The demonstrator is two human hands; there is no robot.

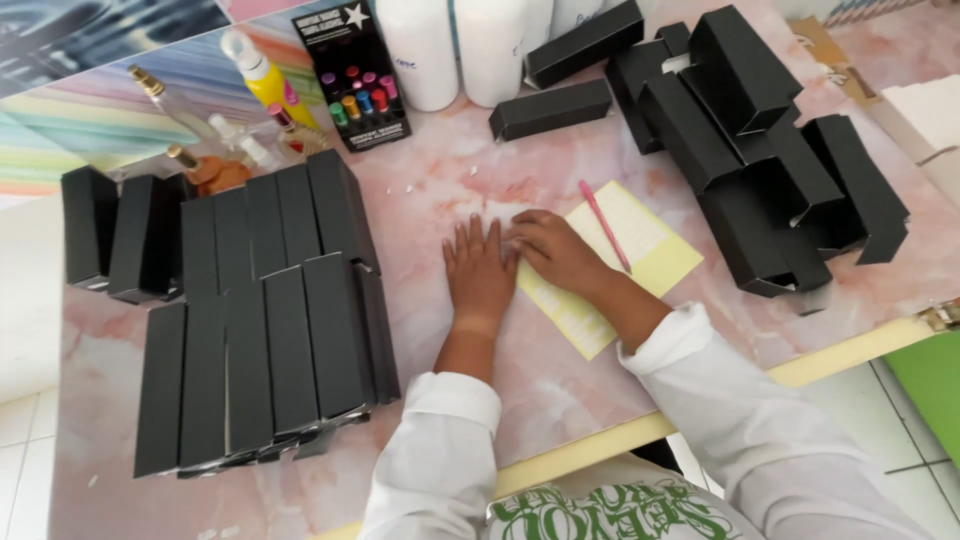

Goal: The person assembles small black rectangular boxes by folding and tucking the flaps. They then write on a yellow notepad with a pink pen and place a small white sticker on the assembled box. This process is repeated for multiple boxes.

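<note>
A yellow sheet of paper (640,255) lies mid-table on a pink marbled table (440,190), a pink pen (604,226) resting on it. The right hand (555,250), fingers curled, presses the sheet's left edge; the left hand (478,272) lies flat and spread just beside it. Rows of black boxes (260,330) fill the left; a loose pile of black boxes (760,150) sits far right.

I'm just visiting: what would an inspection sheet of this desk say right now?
Surface: pink marbled table, pale wooden edge.
Job's things: yellow sheet under the right hand, pink pen on it.
Clutter: flat black boxes in rows at left, piled black boxes at right, small bottles, white containers.
Hands: left hand flat on the table; right hand on the sheet's edge, both empty.
Cables: nothing seen.
Surroundings: white floor tiles.
</note>
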